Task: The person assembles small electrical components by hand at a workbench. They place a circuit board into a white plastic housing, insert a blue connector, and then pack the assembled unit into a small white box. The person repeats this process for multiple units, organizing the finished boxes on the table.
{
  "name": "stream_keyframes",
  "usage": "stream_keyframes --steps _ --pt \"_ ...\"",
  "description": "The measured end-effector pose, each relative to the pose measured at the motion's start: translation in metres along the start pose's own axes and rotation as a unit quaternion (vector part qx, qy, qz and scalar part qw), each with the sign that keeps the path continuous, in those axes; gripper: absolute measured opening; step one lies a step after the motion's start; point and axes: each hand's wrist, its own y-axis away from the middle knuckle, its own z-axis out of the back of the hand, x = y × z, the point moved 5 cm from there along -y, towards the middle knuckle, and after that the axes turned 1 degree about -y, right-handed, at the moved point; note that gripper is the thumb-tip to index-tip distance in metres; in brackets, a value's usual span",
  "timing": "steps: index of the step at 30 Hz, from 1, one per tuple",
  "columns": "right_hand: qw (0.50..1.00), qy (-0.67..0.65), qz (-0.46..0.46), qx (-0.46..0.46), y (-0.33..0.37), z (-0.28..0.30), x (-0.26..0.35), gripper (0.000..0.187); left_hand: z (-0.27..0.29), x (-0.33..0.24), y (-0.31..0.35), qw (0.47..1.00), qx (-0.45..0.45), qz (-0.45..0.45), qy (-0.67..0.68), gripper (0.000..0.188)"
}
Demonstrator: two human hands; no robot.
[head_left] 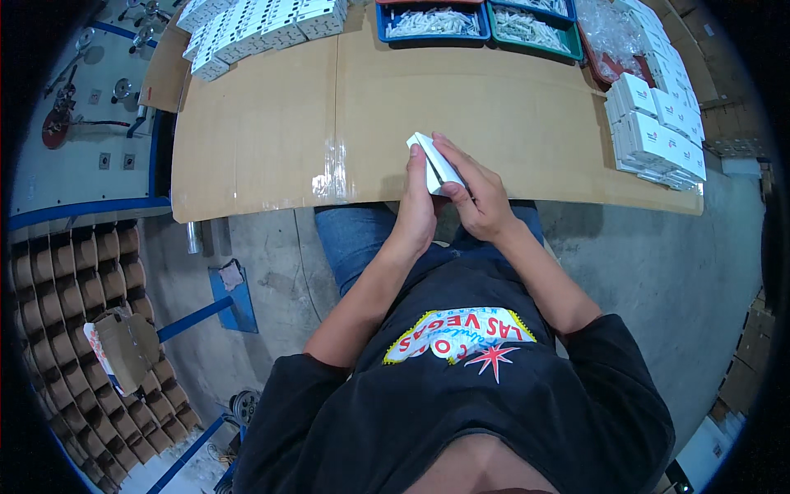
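L hand [418,202] & R hand [484,196] hold wht box [435,170] by edge of tbl [263,123]. Wht cartons [654,136] stacked far R.

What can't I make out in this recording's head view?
All in the head view:
Small white box: contents, if any, hidden by its walls.
Left hand: most fingers hidden by the box and the hand itself.
Upper-left white box stack: cut off by the top edge.
White pieces: too small to identify.
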Motion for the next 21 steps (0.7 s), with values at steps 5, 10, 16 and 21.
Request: stream_keyframes --steps 5,10,16,21 --pt "0.995 -0.059 -0.079 0.013 0.006 -0.004 -0.016 0.046 -0.005 -0.001 0.003 0.999 -0.03 -0.015 0.012 0.058" --pt "0.979 -0.137 -0.147 0.016 0.006 -0.006 -0.02 0.048 -0.001 0.002 -0.003 1.0 -0.017 0.001 0.015 0.054" --pt "0.96 -0.222 -0.172 0.01 0.008 -0.01 -0.027 0.054 0.005 0.007 -0.004 0.998 -0.04 0.038 0.004 0.05" --pt "0.941 -0.282 -0.185 0.031 0.01 -0.013 -0.032 0.059 0.012 0.008 -0.007 0.999 -0.038 0.018 -0.011 0.051"
